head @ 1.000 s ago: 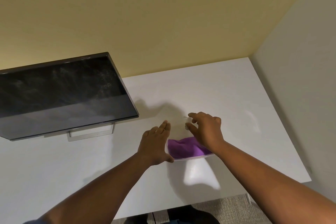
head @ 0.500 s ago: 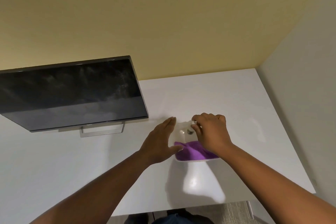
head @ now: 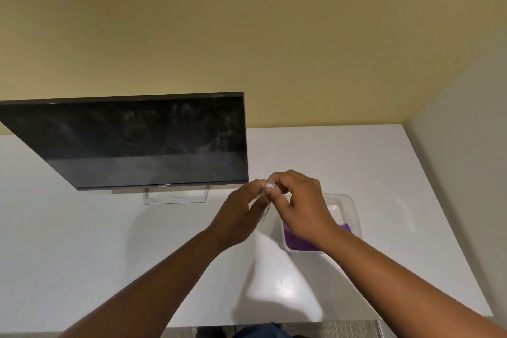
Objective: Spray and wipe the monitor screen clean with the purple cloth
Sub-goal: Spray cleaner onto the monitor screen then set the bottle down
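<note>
The step in hand looks like readying the spray: both hands meet above the white table [head: 109,241], just in front of the monitor's lower right corner, and work at a small clear spray bottle [head: 265,210] held between them. The left hand [head: 241,217] has its fingers curled round the bottle's body. The right hand [head: 299,206] pinches a small white cap [head: 269,186] at the bottle's top with fingertips and thumb; whether it is pulling a cap off or setting a finger on the nozzle I cannot tell, since the bottle is mostly hidden by the hands.

The monitor screen [head: 142,140] stands toward the table's back left, tilted, dark, with pale smears and dusty streaks across its upper right part, so by the look of it no wiping has been done yet. The purple cloth [head: 299,243] lies in a clear plastic container [head: 354,217] near the table's right edge, just beside and partly under the right wrist; neither hand touches it.

The next move, I judge, calls for freeing the nozzle, turning it to face the screen and bringing the bottle nearer before pressing. One hand must then go to the container for the cloth.
</note>
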Demonstrator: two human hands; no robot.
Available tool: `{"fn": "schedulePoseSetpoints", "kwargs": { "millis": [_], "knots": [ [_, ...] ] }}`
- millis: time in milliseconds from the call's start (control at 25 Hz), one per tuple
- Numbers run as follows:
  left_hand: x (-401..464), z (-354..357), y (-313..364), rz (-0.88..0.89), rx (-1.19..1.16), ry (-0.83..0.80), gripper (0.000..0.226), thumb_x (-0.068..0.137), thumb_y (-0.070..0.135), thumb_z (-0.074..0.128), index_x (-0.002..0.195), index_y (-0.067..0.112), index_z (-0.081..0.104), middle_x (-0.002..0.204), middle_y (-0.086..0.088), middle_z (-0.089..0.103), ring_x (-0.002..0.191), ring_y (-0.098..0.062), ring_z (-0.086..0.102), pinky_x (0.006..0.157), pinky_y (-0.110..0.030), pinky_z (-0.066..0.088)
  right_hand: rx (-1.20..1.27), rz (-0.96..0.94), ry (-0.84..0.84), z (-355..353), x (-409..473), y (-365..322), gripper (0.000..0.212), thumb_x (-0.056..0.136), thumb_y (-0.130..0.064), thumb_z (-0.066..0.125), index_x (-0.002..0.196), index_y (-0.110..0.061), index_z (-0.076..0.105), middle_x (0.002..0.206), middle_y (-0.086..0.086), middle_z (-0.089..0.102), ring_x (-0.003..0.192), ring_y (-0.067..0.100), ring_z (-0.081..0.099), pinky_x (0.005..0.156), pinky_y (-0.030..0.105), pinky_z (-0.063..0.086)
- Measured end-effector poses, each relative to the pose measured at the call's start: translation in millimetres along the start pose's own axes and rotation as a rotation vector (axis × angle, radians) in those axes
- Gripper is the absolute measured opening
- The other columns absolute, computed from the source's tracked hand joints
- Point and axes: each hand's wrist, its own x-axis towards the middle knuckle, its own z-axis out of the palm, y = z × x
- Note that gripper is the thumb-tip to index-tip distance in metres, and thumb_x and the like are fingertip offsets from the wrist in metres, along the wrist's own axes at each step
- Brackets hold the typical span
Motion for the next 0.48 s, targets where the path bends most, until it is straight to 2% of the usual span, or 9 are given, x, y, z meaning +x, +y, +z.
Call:
{"fn": "schedulePoseSetpoints", "kwargs": {
  "millis": [40, 80, 120, 200, 280, 360, 480],
  "knots": [
    [-3.5, -4.7, 0.1, 0.005, -0.035, 0.014, 0.028, 0.098, 0.068, 0.037, 0.114, 0.054, 0.054, 0.112, 0.023, 0.066, 0.106, -0.003, 0.064, 0.088, -0.012, 0.048, 0.104, 0.014, 0.019, 5.8, -1.5, -4.2, 0.009, 0.102, -0.036, 0.059, 0.108, -0.035, 0.065, 0.098, -0.016, 0.062, 0.093, 0.007, 0.059, 0.091, 0.033, 0.047],
    [-6.6, -9.5, -0.3, 0.011, -0.073, 0.027, 0.033, 0.097, 0.070, 0.035, 0.114, 0.050, 0.054, 0.106, 0.018, 0.067, 0.100, -0.007, 0.065, 0.084, -0.017, 0.052, 0.200, 0.037, 0.019, 11.4, -3.7, -8.5, 0.019, 0.100, -0.036, 0.062, 0.119, -0.036, 0.063, 0.107, -0.017, 0.059, 0.098, 0.005, 0.058, 0.088, 0.023, 0.048],
    [-8.5, -14.4, -0.5, 0.011, -0.110, 0.039, 0.036, 0.097, 0.071, 0.034, 0.114, 0.046, 0.054, 0.100, 0.013, 0.068, 0.093, -0.010, 0.066, 0.078, -0.022, 0.055, 0.281, 0.066, -0.010, 16.8, -6.0, -12.1, 0.033, 0.098, -0.035, 0.064, 0.130, -0.036, 0.057, 0.117, -0.017, 0.056, 0.106, 0.002, 0.056, 0.086, 0.013, 0.045],
    [-9.7, -25.4, -0.9, -0.028, -0.184, 0.046, 0.029, 0.101, 0.061, 0.037, 0.116, 0.044, 0.055, 0.100, 0.015, 0.067, 0.091, -0.010, 0.066, 0.071, -0.024, 0.056, 0.358, 0.113, -0.114, 28.5, -9.0, -17.6, 0.064, 0.092, -0.028, 0.065, 0.149, -0.039, 0.039, 0.136, -0.017, 0.046, 0.119, -0.003, 0.049, 0.090, 0.002, 0.037],
    [-9.0, -35.1, -1.6, -0.076, -0.274, 0.033, 0.022, 0.106, 0.044, 0.039, 0.121, 0.041, 0.056, 0.105, 0.021, 0.067, 0.099, -0.006, 0.067, 0.073, -0.019, 0.055, 0.359, 0.140, -0.214, 40.7, -10.6, -23.5, 0.084, 0.088, -0.026, 0.065, 0.158, -0.041, 0.022, 0.145, -0.020, 0.040, 0.126, -0.008, 0.045, 0.095, 0.000, 0.034],
    [-9.2, -45.9, -1.0, -0.113, -0.336, 0.024, 0.021, 0.109, 0.035, 0.039, 0.122, 0.037, 0.056, 0.105, 0.021, 0.068, 0.100, -0.006, 0.069, 0.073, -0.015, 0.054, 0.387, 0.152, -0.254, 51.6, -9.5, -32.9, 0.097, 0.088, -0.023, 0.069, 0.160, -0.045, 0.007, 0.145, -0.025, 0.043, 0.123, -0.008, 0.052, 0.094, 0.001, 0.037],
    [-10.5, -58.4, -0.5, -0.148, -0.398, 0.013, 0.023, 0.108, 0.043, 0.039, 0.123, 0.036, 0.054, 0.103, 0.022, 0.069, 0.102, -0.004, 0.069, 0.072, -0.013, 0.055, 0.424, 0.171, -0.245, 64.2, -5.7, -44.9, 0.109, 0.089, -0.016, 0.071, 0.156, -0.052, -0.007, 0.138, -0.025, 0.051, 0.111, 0.001, 0.065, 0.089, 0.012, 0.051]
  ]
}}
